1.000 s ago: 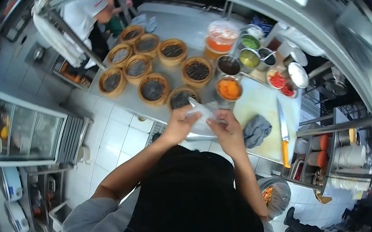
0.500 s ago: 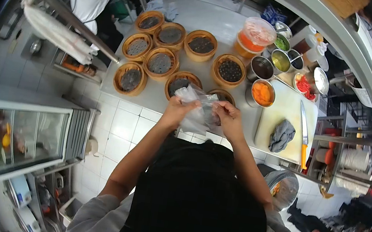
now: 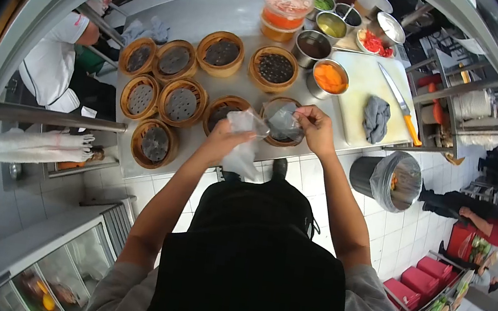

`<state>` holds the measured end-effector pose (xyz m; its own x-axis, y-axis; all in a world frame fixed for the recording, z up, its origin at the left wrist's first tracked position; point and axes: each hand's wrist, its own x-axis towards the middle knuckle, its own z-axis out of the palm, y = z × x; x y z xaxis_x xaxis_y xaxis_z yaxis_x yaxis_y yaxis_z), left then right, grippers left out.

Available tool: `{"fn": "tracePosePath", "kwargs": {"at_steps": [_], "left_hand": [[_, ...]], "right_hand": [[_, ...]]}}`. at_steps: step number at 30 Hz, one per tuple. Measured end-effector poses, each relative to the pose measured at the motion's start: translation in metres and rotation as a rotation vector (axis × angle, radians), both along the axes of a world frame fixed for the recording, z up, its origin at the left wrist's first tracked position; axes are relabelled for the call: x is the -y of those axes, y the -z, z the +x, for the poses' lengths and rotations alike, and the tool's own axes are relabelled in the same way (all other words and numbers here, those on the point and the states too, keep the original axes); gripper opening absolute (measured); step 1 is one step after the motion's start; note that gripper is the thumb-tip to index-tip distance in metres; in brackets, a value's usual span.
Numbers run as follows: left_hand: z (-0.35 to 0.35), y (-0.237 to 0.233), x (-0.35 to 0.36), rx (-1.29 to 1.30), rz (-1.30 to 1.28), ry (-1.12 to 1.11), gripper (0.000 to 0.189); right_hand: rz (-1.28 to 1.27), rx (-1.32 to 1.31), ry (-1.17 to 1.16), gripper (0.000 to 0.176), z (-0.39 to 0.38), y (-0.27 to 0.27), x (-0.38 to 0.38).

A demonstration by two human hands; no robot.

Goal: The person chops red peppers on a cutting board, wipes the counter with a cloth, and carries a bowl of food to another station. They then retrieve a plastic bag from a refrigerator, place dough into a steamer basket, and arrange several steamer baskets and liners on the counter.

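My left hand (image 3: 223,141) is closed around a bunch of thin translucent plastic sheets (image 3: 244,155), which hang down past the front edge of the counter. My right hand (image 3: 319,132) pinches a clear plastic sheet (image 3: 281,119) at its right edge. That sheet spreads over a round bamboo steamer basket (image 3: 289,143) and partly hides it. Beside my left fingers stands another bamboo steamer (image 3: 229,99) with a dark liner, partly covered by the plastic. A steamer with a black perforated liner (image 3: 275,69) sits just behind.
Several more lined steamers (image 3: 182,101) stand left on the steel counter (image 3: 134,167). To the right are a tub of orange food (image 3: 330,78), a cutting board (image 3: 350,109), a grey cloth (image 3: 377,119) and a knife (image 3: 400,105). A lined bin (image 3: 398,181) stands below. People are nearby.
My right hand has moved away from the left, drawing out the clear sheet over the steamer. My view has turned, showing more of the bin and the room at right.
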<state>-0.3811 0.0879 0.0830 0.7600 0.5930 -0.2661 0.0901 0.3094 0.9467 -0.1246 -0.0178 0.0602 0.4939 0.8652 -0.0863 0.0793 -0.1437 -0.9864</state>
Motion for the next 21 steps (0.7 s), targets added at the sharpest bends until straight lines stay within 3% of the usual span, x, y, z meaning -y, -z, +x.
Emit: {"fn": "tracePosePath", "kwargs": {"at_steps": [2,7,9,10,12,14,16,21], "left_hand": [[0.024,0.000,-0.004,-0.015,-0.204,-0.026,0.024],[0.047,0.004,-0.009,0.031,-0.208,0.007,0.027],[0.038,0.015,-0.019,-0.168,-0.037,-0.089,0.027],[0.030,0.017,-0.025,-0.167,-0.036,-0.092,0.027],[0.003,0.018,-0.035,-0.133,-0.090,-0.319,0.019],[-0.023,0.006,-0.036,-0.113,-0.080,-0.298,0.018],[-0.040,-0.010,-0.032,-0.091,-0.068,-0.271,0.018],[-0.053,-0.030,-0.007,-0.124,-0.114,-0.215,0.018]], "right_hand": [[0.009,-0.011,0.012,0.006,-0.006,-0.009,0.005],[0.013,-0.076,0.008,0.007,-0.020,-0.026,0.018],[-0.004,-0.007,0.033,0.006,-0.015,-0.022,0.018],[-0.021,0.067,0.057,0.006,-0.011,-0.020,0.017],[-0.019,0.086,0.034,0.008,-0.004,-0.009,0.010],[-0.021,0.093,0.005,0.009,-0.003,0.001,0.002],[0.029,0.589,-0.137,0.013,-0.004,0.008,-0.008],[0.068,0.771,-0.198,0.020,-0.006,0.008,-0.017]]}}
